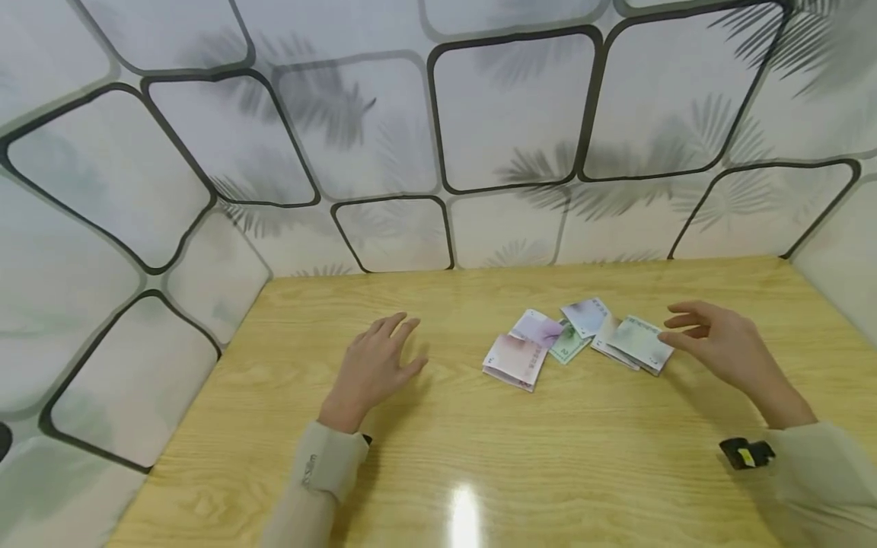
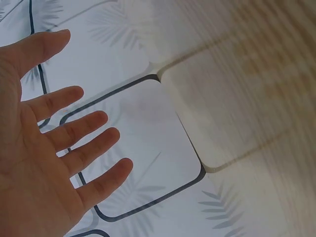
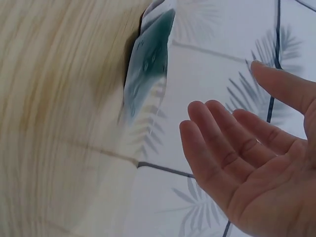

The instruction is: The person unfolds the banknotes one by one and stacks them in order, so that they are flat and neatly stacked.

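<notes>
Folded banknotes lie in a loose, overlapping row right of the table's middle. At its left end are a pinkish-red banknote (image 1: pixel 515 359) and a purple banknote (image 1: pixel 537 329). A small green banknote (image 1: pixel 569 344) and a bluish-purple banknote (image 1: pixel 586 316) come after, and a pale green folded banknote (image 1: pixel 642 342) tops the right end. My right hand (image 1: pixel 726 346) hovers beside that last one, fingers slightly bent; the right wrist view shows a gap between the fingers and the greenish note (image 3: pixel 147 64). My left hand (image 1: pixel 375 365) is left of the notes, fingers spread, holding nothing.
The wooden table (image 1: pixel 438 426) meets a patterned wall covering (image 1: pixel 514 114) with dark rounded outlines and grey leaves at the back and left. A black device (image 1: pixel 747 454) is at my right cuff. Light glares off the table's front.
</notes>
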Demonstrator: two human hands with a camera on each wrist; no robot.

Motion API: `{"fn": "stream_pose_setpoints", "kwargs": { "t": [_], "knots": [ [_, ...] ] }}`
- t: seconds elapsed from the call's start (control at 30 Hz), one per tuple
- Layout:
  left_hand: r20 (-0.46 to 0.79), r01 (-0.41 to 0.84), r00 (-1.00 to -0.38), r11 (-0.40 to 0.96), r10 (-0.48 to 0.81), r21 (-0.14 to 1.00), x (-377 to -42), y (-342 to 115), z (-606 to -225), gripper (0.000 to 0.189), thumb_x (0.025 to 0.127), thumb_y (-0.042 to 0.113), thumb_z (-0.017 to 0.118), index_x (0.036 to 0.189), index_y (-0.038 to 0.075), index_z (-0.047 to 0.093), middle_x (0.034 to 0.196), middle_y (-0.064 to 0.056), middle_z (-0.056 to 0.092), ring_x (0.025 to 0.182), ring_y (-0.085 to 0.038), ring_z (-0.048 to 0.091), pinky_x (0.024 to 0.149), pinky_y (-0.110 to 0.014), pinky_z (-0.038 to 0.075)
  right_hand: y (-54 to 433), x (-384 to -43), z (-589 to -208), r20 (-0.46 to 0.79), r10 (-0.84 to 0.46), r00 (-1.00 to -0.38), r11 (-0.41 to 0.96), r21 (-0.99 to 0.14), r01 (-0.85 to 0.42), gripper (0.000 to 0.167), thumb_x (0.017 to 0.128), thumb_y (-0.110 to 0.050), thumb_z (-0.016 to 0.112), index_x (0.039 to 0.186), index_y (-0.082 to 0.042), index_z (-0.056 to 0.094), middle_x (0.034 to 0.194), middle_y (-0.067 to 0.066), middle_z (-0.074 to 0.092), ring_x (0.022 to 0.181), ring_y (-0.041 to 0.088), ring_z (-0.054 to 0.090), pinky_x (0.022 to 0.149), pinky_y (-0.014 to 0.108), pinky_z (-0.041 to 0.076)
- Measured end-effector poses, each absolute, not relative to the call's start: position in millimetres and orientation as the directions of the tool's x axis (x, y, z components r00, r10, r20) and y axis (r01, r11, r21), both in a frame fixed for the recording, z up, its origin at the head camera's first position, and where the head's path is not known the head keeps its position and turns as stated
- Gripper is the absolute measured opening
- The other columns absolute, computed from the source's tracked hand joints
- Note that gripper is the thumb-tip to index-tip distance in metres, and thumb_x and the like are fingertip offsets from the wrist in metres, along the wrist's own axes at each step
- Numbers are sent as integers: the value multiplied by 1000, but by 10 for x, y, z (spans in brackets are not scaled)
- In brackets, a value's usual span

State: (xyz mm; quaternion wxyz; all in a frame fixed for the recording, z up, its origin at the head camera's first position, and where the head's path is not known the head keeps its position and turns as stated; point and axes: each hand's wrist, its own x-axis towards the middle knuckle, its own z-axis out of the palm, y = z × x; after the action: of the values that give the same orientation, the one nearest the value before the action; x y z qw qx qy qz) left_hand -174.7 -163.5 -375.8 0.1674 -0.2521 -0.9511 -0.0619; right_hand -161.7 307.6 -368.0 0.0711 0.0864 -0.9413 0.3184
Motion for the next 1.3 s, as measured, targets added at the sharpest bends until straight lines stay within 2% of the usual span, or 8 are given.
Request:
{"fn": "stream_pose_setpoints", "kwargs": {
  "t": [0.1, 0.2, 0.3, 0.4, 0.6, 0.87, 1.13, 1.3],
  "knots": [
    [339, 505, -819, 862, 463, 41, -1767, -1597, -3747, 58, 92, 39, 75, 138, 7, 60, 136, -20, 59, 121, -39, 58, 86, -57, 56, 3009, -1638, -3672, 159, -121, -980, 728, -656, -196, 51, 98, -16, 70, 134, 15, 53, 115, 34, 65, 96, 44, 67, 63, 23, 53],
    [320, 510, -822, 859, 470, 50, -1777, -1558, -3734, 57, 93, 39, 74, 139, 7, 60, 136, -19, 60, 121, -38, 59, 88, -57, 55, 2943, -1661, -3659, 126, -128, -984, 694, -698, -180, 49, 98, -16, 69, 134, 14, 53, 117, 34, 65, 92, 22, 68, 64, 22, 54],
    [304, 518, -823, 853, 480, 57, -1786, -1517, -3723, 58, 94, 39, 74, 140, 8, 58, 137, -18, 60, 121, -37, 59, 89, -56, 55, 2901, -1687, -3649, 113, -150, -982, 664, -725, -185, 48, 99, -12, 68, 134, 16, 52, 118, 34, 64, 86, -1, 63, 65, 25, 57],
    [301, 523, -822, 850, 483, 65, -1798, -1482, -3725, 60, 93, 38, 74, 141, 7, 58, 137, -18, 60, 120, -37, 59, 88, -55, 56, 2852, -1711, -3652, 100, -167, -981, 611, -771, -183, 47, 99, -7, 66, 133, 20, 49, 119, 36, 63, 82, -10, 59, 67, 25, 59],
    [297, 551, -806, 832, 512, 60, -1812, -1414, -3744, 60, 92, 38, 76, 140, 6, 58, 135, -18, 61, 117, -37, 62, 85, -52, 57, 2726, -1730, -3682, 39, -197, -980, 550, -822, -143, 47, 99, -6, 65, 134, 21, 47, 121, 35, 62, 85, -7, 60, 73, 27, 60],
    [268, 579, -795, 813, 544, 65, -1875, -1325, -3760, 58, 93, 38, 75, 140, 8, 58, 134, -15, 62, 117, -34, 62, 86, -50, 58, 2648, -1756, -3659, -6, -219, -976, 523, -845, -112, 49, 100, -9, 64, 136, 19, 47, 123, 34, 61, 89, -3, 62, 76, 33, 61],
    [250, 613, -774, 787, 582, 64, -1899, -1218, -3766, 54, 93, 35, 75, 138, 9, 60, 130, -12, 65, 115, -33, 63, 84, -49, 58, 2647, -1754, -3658, -34, -247, -968, 499, -861, -97, 50, 101, -10, 64, 136, 19, 46, 127, 36, 58, 94, 9, 66, 78, 37, 62],
    [228, 651, -749, 755, 623, 75, -1923, -1147, -3783, 53, 94, 34, 74, 139, 9, 60, 130, -12, 65, 112, -33, 64, 86, -47, 58, 2667, -1723, -3646, -61, -262, -963, 458, -886, -68, 53, 100, -11, 65, 138, 19, 44, 131, 37, 54, 95, 5, 66, 80, 37, 61]
  ]
}}
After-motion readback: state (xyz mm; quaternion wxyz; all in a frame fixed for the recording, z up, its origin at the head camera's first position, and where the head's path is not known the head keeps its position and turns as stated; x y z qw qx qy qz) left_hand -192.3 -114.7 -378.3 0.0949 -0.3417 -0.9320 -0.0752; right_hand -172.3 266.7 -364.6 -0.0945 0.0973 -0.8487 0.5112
